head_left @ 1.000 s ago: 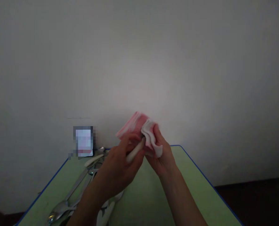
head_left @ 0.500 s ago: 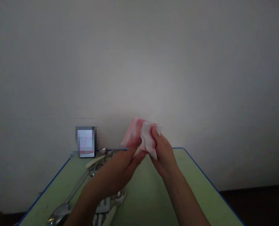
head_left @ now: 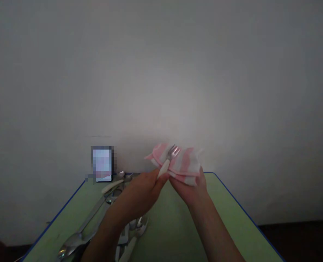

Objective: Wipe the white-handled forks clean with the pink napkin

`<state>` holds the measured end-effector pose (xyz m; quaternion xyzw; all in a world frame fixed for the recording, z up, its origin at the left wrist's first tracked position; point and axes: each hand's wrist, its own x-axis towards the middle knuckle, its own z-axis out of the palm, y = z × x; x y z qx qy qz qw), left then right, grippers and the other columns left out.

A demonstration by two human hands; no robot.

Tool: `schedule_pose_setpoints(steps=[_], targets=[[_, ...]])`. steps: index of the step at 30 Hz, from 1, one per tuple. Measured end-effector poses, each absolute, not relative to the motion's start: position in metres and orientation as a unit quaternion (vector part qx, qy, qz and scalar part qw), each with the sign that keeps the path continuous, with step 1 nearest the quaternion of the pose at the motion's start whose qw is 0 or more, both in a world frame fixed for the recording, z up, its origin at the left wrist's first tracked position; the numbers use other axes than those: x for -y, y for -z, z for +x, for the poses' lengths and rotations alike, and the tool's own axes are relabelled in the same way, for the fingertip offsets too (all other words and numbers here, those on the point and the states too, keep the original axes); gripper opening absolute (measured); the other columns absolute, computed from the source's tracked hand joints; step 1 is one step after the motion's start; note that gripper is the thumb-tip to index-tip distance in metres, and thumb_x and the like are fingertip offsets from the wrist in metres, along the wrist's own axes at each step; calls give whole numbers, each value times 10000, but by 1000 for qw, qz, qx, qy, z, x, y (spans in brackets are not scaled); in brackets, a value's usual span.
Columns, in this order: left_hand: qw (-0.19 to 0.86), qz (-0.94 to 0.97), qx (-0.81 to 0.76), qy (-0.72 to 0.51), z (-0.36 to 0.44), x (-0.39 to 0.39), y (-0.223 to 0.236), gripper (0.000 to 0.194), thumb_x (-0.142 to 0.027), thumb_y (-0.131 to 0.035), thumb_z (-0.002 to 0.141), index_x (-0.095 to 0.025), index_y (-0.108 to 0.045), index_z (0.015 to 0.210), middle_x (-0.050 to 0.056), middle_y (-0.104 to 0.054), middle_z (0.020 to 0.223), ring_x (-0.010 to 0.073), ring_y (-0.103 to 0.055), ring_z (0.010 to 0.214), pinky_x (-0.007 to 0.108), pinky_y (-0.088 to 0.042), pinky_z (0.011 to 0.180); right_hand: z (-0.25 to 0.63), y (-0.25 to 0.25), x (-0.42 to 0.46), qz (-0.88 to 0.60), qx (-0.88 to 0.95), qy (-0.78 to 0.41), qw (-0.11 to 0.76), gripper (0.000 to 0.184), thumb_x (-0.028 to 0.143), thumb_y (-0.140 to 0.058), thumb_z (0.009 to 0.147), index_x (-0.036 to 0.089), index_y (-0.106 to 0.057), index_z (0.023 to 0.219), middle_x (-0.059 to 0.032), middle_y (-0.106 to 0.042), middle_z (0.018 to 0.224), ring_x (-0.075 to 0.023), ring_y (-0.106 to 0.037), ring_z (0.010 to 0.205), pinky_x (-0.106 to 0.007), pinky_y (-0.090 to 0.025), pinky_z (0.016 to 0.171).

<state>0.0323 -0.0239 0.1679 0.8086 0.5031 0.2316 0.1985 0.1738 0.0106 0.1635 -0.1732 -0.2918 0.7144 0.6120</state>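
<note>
A small fork (head_left: 173, 151) with a white handle is pinched between the thumb and fingers of my left hand (head_left: 146, 189). Its tines point up and away, in front of a pink-and-white striped cloth (head_left: 187, 162). My right hand (head_left: 190, 187) holds that cloth from below, palm turned up, with most of its fingers hidden under the fabric. The fork's head lies over the cloth; whether they touch I cannot tell. Both hands are raised above the far part of the table.
Several utensils lie along the left of the green table (head_left: 177, 225), among them a large metal spoon (head_left: 71, 243) and a white-handled utensil (head_left: 112, 186). A lit screen (head_left: 103, 163), partly pixelated, stands at the back left. A grey wall (head_left: 161, 72) rises behind the table.
The cloth was bunched around the fork, hiding it; now it is spread over my right palm and the fork shows. My right hand has turned palm up.
</note>
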Motion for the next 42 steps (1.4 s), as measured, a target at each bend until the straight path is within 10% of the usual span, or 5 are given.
schedule_pose_setpoints(steps=[15,21,30,42], targets=[[171,682,-593,-393,22,28,-168,512,-535,-311,867,-176,-504,557,-20,-468,505,131,-448,503,236,-293,491,176,-146,-13,-236,255,-727,593,149,174,-514,842,133,-656,856,-34,-712,743,-129,-649,625,-223,-535,617],[211,631,-609,-432,17,26,-169,533,-651,-427,778,-152,-612,758,32,-622,673,177,-563,594,262,-403,549,181,-153,-2,-298,350,-711,533,141,225,-541,827,113,-626,818,-23,-670,647,-110,-592,531,-191,-473,473],[173,599,-604,-496,23,27,-164,307,-461,-593,723,-163,-547,667,-42,-509,548,119,-461,534,210,-366,496,168,-145,6,-401,500,-499,583,268,396,-669,728,206,-502,815,65,-570,678,-56,-493,495,-145,-367,407],[151,643,-581,-475,24,23,-162,264,-359,-614,716,-190,-446,603,-75,-448,523,96,-416,509,201,-310,491,193,-144,-8,-374,586,-526,490,314,461,-608,764,150,-653,783,33,-582,600,-86,-453,525,-203,-331,492]])
